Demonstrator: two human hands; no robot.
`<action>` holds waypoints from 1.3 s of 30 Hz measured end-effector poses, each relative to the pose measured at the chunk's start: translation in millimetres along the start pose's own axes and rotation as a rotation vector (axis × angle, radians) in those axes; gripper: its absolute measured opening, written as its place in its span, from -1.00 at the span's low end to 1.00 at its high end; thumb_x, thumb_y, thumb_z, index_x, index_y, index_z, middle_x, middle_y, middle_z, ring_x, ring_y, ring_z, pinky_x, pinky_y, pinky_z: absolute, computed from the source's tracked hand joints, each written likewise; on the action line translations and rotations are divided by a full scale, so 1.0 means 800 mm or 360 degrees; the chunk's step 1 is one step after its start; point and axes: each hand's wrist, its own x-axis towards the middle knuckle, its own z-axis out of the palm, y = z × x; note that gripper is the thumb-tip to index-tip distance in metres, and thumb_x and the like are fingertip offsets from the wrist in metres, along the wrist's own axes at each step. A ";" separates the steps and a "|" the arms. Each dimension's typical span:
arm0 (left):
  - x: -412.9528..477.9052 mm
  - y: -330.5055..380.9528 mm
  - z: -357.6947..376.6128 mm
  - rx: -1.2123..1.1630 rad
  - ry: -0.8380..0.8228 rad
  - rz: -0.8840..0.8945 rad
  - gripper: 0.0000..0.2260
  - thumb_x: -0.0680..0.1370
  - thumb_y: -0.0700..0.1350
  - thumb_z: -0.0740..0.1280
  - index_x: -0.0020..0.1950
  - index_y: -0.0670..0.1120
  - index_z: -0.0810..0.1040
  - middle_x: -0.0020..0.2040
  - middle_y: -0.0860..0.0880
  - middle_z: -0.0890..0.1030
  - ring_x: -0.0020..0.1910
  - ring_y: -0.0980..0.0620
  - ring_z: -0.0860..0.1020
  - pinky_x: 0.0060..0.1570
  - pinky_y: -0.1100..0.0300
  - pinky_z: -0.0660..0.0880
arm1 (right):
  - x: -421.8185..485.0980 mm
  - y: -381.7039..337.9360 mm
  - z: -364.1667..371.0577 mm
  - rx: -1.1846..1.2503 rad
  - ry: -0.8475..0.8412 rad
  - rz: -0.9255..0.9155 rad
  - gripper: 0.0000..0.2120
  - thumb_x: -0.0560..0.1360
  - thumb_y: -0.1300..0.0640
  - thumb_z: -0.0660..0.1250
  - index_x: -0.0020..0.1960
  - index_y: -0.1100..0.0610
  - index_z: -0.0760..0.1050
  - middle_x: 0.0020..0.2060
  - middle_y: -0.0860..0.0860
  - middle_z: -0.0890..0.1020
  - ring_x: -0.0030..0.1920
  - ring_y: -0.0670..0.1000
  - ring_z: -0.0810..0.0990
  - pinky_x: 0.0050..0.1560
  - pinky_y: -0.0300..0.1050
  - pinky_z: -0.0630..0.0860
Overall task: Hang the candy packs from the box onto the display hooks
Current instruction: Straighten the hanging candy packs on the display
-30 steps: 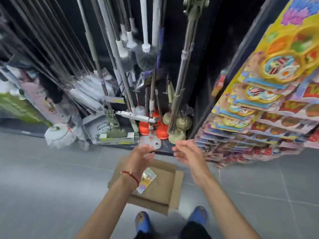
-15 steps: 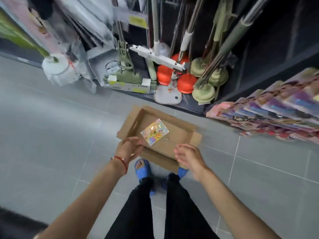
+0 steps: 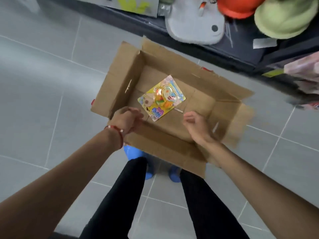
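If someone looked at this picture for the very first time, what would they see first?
Probably the shiny, colourful candy pack, lying alone on the bottom of the open cardboard box on the grey floor. Next come the left hand and right hand, hovering over the box's near side. At the top right, an orange cup and a green cup stand out.

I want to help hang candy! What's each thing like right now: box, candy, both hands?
cardboard box: open, flaps out, on the floor.
candy pack: lying flat inside the box, not held.
left hand: fingers curled over the box's near corner; grip unclear.
right hand: fingers loosely curled, holding nothing.
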 end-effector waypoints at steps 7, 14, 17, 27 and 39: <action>0.180 -0.023 0.027 -0.0011 0.0050 -0.0017 -0.91 0.64 -0.20 0.27 -0.03 -0.08 0.55 -0.14 -0.05 0.62 -0.24 0.04 0.55 -0.24 0.19 0.46 | 0.173 0.015 0.061 -0.0969 -0.0124 -0.0652 -0.43 0.53 0.21 0.37 0.51 0.03 0.36 0.50 -0.04 0.34 0.50 0.04 0.31 0.43 0.01 0.38; 0.254 -0.046 0.031 0.0008 0.0031 -0.0070 -0.92 0.59 -0.16 0.34 -0.08 -0.06 0.60 -0.05 -0.12 0.65 -0.11 -0.05 0.58 -0.20 0.12 0.51 | 0.287 -0.025 0.086 -0.1900 -0.0355 -0.1071 -0.03 0.40 0.17 0.53 0.64 0.14 0.05 0.63 0.13 0.10 0.64 0.16 -0.02 0.60 0.08 -0.05; 0.262 -0.054 0.029 -0.0048 0.0015 -0.0122 -0.91 0.61 -0.11 0.35 -0.03 -0.09 0.63 -0.02 -0.13 0.66 -0.06 -0.07 0.58 -0.07 0.07 0.51 | 0.294 -0.026 0.087 -0.1903 -0.0296 -0.1098 0.02 0.33 0.15 0.58 0.64 0.13 0.08 0.60 0.13 0.17 0.63 0.15 0.05 0.59 0.17 0.00; 0.240 -0.053 0.025 -0.0079 0.0049 -0.0115 -0.83 0.64 -0.17 0.28 -0.14 -0.07 0.55 -0.14 -0.07 0.64 -0.24 0.02 0.55 -0.19 0.17 0.48 | 0.247 -0.019 0.072 -0.1926 -0.0009 -0.0910 -0.30 0.26 -0.12 0.63 0.30 0.10 0.48 0.22 0.12 0.46 0.30 0.17 0.42 0.30 0.09 0.32; 0.007 0.004 0.018 -0.0279 0.0074 0.0007 -0.93 0.64 -0.15 0.28 -0.02 -0.04 0.54 -0.20 0.05 0.56 -0.32 0.14 0.51 -0.34 0.28 0.48 | 0.012 -0.063 -0.071 -0.0649 -0.0012 -0.0357 -0.50 0.46 -0.21 0.45 0.16 0.13 0.43 0.04 0.11 0.66 0.07 0.20 0.64 0.01 0.11 0.55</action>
